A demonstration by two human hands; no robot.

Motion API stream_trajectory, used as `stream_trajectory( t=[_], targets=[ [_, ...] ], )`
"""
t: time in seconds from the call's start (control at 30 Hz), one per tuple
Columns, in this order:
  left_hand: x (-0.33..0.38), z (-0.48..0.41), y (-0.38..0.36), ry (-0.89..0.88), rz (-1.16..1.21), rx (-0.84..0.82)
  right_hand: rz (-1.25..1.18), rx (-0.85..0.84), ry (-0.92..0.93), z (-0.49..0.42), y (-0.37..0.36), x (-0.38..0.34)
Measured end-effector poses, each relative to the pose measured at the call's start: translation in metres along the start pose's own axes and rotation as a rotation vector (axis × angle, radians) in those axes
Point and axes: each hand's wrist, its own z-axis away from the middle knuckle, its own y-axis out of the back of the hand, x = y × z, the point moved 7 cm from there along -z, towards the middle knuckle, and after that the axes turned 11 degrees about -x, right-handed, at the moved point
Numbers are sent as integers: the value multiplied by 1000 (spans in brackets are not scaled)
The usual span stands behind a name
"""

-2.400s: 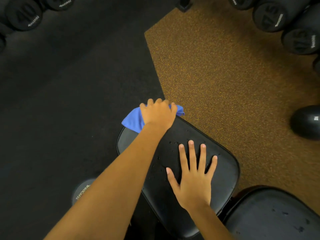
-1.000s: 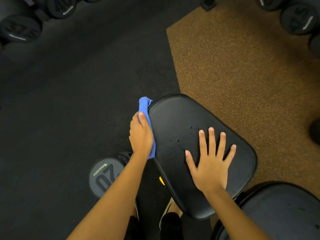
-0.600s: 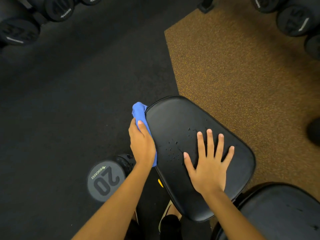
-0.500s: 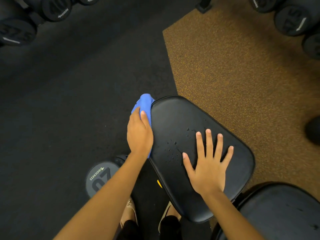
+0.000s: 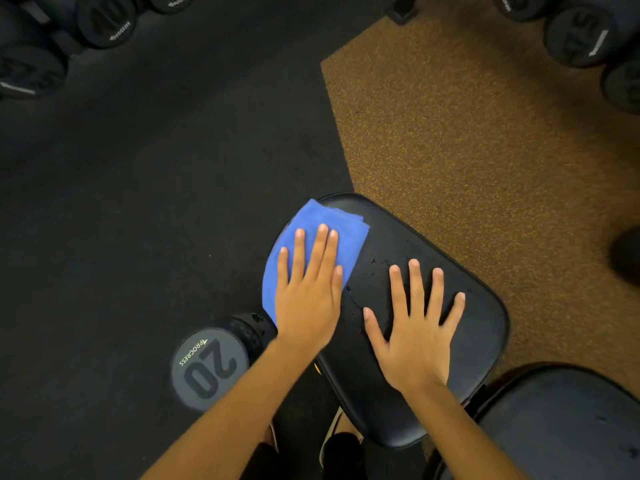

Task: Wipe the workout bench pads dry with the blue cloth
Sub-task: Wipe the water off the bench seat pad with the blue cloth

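Note:
A black bench seat pad (image 5: 481, 323) fills the lower middle of the head view, with water drops near its centre. The blue cloth (image 5: 332, 230) lies folded on the pad's left part. My left hand (image 5: 308, 296) presses flat on the cloth with straight fingers. My right hand (image 5: 412, 334) rests flat on the bare pad to the right, fingers spread. A second black pad (image 5: 568, 427) shows at the lower right corner.
A dumbbell marked 20 (image 5: 211, 368) lies on the black floor left of the bench. More dumbbells sit at the top left (image 5: 104, 19) and top right (image 5: 578, 36). Brown speckled flooring (image 5: 467, 140) lies to the right. My shoes show below the pad.
My left hand has brought the cloth from the pad's left side edge up onto its top surface and now lies flat on it. My right hand stays in place.

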Motion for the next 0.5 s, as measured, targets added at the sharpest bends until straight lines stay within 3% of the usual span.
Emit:
stream_trajectory(
  t=[0.17, 0.33, 0.5],
  targets=[
    [9, -41, 1, 70, 49, -13, -9, 1, 1, 0, -1, 1],
    [36, -2, -6, -157, -30, -60, -9, -2, 2, 1, -2, 2],
    [21, -12, -2, -153, -36, -23, -11, 4, 7, 1, -2, 2]
  ],
)
